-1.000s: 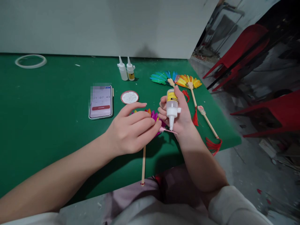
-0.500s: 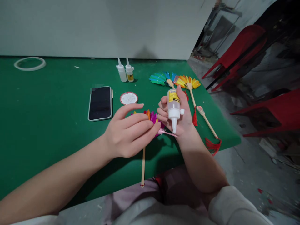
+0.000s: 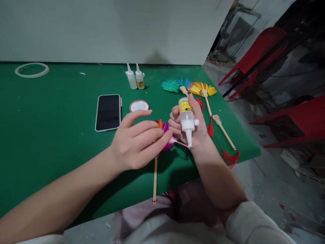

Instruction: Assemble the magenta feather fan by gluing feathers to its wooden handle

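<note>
My left hand (image 3: pixel 141 140) pinches a pink feather (image 3: pixel 174 139), its thin quill pointing right. My right hand (image 3: pixel 194 123) is wrapped round a glue bottle (image 3: pixel 187 113) with a yellow label, tipped upside down. The bottle's white nozzle is at the quill's end, touching it or nearly so. Beneath my left hand lies a feather fan (image 3: pixel 166 128) with purple and orange feathers, partly hidden by the fingers. Its wooden handle (image 3: pixel 155 179) runs toward me to the table edge.
Two more glue bottles (image 3: pixel 135 78) stand at the back of the green table (image 3: pixel 63 135). A phone (image 3: pixel 108 112), a round lid (image 3: pixel 139 105) and a clear ring (image 3: pixel 32 70) lie there. To the right are a blue-green fan (image 3: pixel 175 85), a yellow fan (image 3: pixel 203 89) and a bare handle (image 3: pixel 224 132).
The glue bottle has shifted slightly left and down, bringing its nozzle to the quill's tip. My left hand has drifted a little left with the feather.
</note>
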Tool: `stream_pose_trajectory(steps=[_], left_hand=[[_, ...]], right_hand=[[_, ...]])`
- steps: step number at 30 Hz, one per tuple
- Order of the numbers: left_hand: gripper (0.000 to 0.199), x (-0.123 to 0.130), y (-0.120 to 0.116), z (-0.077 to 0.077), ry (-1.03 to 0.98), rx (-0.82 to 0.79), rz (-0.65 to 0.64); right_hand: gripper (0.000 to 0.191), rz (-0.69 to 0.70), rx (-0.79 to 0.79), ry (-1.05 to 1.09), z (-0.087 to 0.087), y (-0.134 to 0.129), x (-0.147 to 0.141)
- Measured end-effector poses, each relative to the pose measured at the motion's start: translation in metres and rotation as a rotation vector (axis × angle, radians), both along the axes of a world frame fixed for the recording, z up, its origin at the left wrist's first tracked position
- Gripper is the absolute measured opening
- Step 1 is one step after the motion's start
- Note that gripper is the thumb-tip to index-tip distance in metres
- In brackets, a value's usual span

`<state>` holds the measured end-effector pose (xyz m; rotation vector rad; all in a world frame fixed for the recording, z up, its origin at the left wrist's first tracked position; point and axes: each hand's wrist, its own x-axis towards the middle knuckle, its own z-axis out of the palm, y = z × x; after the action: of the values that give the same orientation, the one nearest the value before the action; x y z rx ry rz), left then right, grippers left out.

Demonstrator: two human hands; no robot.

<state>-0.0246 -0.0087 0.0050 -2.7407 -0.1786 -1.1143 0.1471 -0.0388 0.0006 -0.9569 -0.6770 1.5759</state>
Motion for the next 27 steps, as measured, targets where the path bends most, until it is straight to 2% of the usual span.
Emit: stream_pose_trajectory(steps=[5,8,10,13,15,17,20,22,27], left_hand=[[0.014,-0.001,0.001,0.002,-0.017,0.037,0.041],[0.015,-0.004,-0.002,0.006,-0.056,0.071,0.046],[0.016,-0.006,-0.004,0.009,-0.082,0.077,0.061],[0.019,-0.008,-0.004,0.009,-0.156,0.114,0.076],[0.024,-0.008,0.001,0.006,-0.212,0.141,0.087],[0.029,-0.009,0.012,0.002,-0.216,0.133,0.128],[0.03,-0.012,0.034,-0.002,-0.02,0.01,0.232],[0.027,-0.016,0.047,-0.001,0.186,-0.129,0.228],[0.03,-0.024,0.061,0.006,0.554,-0.6,0.199]], right_hand=[[0.055,0.07,-0.005,0.013,0.001,0.0,0.006],[0.053,0.024,0.013,0.034,0.0,0.002,0.014],[0.05,-0.054,0.0,0.012,-0.003,0.006,0.021],[0.044,-0.249,0.02,-0.057,-0.01,0.011,0.036],[0.039,-0.361,0.045,-0.099,-0.014,0.013,0.048],[0.033,-0.416,0.069,-0.121,-0.018,0.012,0.058],[0.03,-0.468,0.153,-0.171,-0.024,0.007,0.068],[0.035,-0.465,0.18,-0.263,-0.03,0.004,0.07],[0.039,-0.474,0.161,-0.753,-0.058,-0.003,0.075]])
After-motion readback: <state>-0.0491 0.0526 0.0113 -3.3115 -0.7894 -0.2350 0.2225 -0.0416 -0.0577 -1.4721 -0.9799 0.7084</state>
